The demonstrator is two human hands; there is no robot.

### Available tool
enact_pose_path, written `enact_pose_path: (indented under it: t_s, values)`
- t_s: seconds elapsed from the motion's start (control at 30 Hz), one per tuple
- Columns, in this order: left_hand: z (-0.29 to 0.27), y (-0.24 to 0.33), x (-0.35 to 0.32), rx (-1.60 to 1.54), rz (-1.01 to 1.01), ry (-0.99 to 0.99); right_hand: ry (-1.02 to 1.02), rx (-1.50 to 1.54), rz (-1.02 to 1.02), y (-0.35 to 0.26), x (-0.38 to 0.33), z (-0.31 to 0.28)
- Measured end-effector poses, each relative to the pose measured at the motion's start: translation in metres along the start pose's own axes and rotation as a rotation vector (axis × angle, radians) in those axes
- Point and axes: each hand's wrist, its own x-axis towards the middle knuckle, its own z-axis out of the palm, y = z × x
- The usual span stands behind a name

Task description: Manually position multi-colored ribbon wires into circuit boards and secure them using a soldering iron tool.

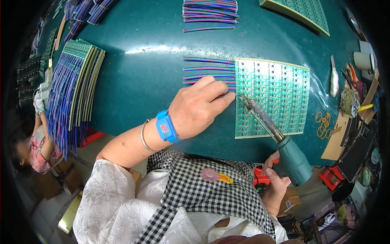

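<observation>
My left hand [198, 106], with a blue strap and a bangle at its wrist, is closed in a pinch on a thin multicoloured ribbon wire at the left edge of a green circuit board panel [274, 97]. Its fingers partly hide that wire. Several ribbon wires [209, 76] lie in rows above the hand, their right ends at the panel's edge. In my right hand [277, 179] is a soldering iron [293, 159] with a thick green handle. The iron slants up and left over the panel, its dark tip close to my left fingertips.
Loose ribbon wires [210, 11] lie at the far middle. A board stack [298, 14] stands far right, and wired panels [75, 89] are piled left. Rubber bands [323, 125], tools and a cardboard piece [335, 140] lie right. Another person [40, 148] is at the left rim.
</observation>
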Motion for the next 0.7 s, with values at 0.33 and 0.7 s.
enact_pose_path:
  t_s: [0.33,0.7]
  values:
    - [0.000,-0.002,-0.001,0.064,0.065,0.013,-0.113,-0.170,-0.026,0.004,0.007,-0.009]
    - [-0.002,0.004,0.003,0.127,0.089,0.014,-0.024,0.103,-0.077,-0.010,0.013,0.005]
